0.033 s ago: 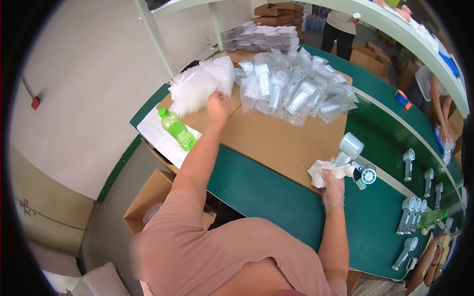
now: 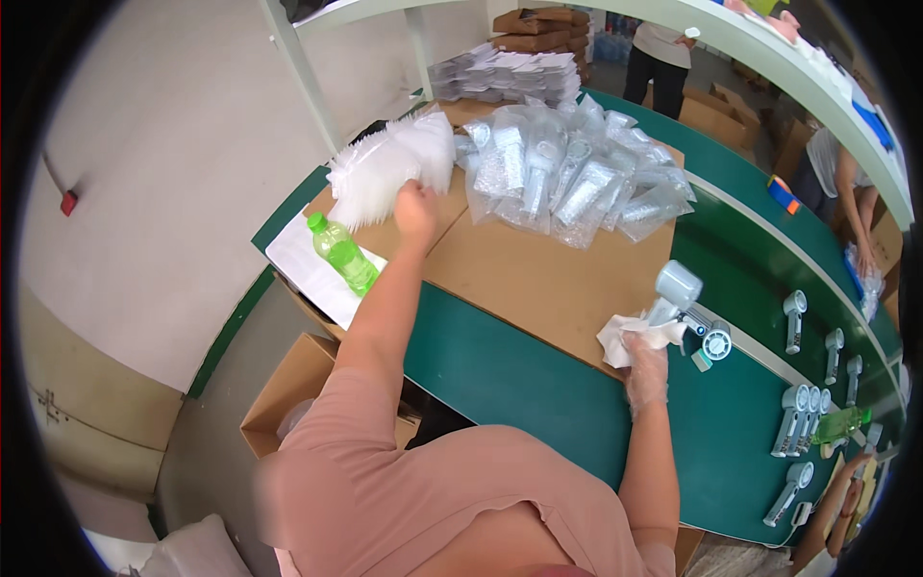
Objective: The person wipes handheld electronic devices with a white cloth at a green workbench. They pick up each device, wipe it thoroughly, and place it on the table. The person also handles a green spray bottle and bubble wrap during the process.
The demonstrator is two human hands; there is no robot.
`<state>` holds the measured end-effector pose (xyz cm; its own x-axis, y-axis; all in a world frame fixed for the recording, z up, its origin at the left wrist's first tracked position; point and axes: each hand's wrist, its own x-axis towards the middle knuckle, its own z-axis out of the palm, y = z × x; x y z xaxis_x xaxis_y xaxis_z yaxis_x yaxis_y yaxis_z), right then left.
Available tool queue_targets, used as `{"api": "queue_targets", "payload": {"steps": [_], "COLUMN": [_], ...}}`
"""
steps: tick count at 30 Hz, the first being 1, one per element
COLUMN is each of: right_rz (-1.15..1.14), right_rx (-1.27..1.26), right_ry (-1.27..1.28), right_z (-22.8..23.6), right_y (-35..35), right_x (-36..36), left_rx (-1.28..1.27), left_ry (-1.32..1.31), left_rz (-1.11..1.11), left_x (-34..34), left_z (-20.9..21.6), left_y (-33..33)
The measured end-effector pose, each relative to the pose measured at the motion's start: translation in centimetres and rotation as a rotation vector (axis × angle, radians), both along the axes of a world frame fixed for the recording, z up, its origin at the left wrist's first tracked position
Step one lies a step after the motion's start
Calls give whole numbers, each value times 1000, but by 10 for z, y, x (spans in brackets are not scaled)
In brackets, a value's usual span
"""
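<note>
My left hand (image 2: 415, 213), bare and with its fingers curled in, is at the near edge of a stack of white translucent bags (image 2: 385, 168). Whatever its fingertips pinch, if anything, is too small to make out. Below it, a green-capped bottle of green liquid (image 2: 346, 256) stands on white paper. In a clear plastic glove, my right hand (image 2: 646, 373) grips a pale grey-blue handheld fan (image 2: 679, 283), with a white cloth (image 2: 617, 338) bunched around its handle. Just beyond that hand is another handheld fan (image 2: 716, 342) with its round grille showing.
Bubble-wrapped fans (image 2: 567, 168) are heaped on the cardboard sheet (image 2: 519, 279). Several bare fans (image 2: 793, 418) stand or lie at the right, near a second green bottle (image 2: 839, 426). A white shelf frame (image 2: 731, 38) arches overhead. Other people work at the far right.
My left hand has shifted slightly to the left along the edge of the bags. My right hand still holds the fan and cloth, almost unmoved.
</note>
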<state>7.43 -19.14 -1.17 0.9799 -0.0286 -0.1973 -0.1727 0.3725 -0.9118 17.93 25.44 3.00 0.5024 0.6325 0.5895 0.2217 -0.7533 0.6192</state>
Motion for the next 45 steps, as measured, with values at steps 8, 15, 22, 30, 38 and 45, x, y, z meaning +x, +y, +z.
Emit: {"api": "queue_targets", "payload": {"steps": [8, 15, 22, 30, 38, 45], "right_rz": [33, 84, 128, 206, 151, 148], "right_rx": [80, 98, 58, 53, -154, -67], "right_ry": [39, 87, 79, 61, -13, -16], "right_z": [3, 16, 14, 25, 15, 38], "right_y": [-8, -8, -11, -14, -15, -6], "right_x": [0, 1, -1, -7, -9, -21], "left_rx": [366, 622, 601, 125, 210, 363], "left_ry": [277, 321, 28, 44, 169, 489], "left_rz": [98, 227, 133, -1124, -923, -874], "left_x": [23, 49, 28, -57, -93, -107], "left_z": [-11, 1, 45, 34, -18, -20], "left_y": [32, 55, -17, -186, -199, -174]}}
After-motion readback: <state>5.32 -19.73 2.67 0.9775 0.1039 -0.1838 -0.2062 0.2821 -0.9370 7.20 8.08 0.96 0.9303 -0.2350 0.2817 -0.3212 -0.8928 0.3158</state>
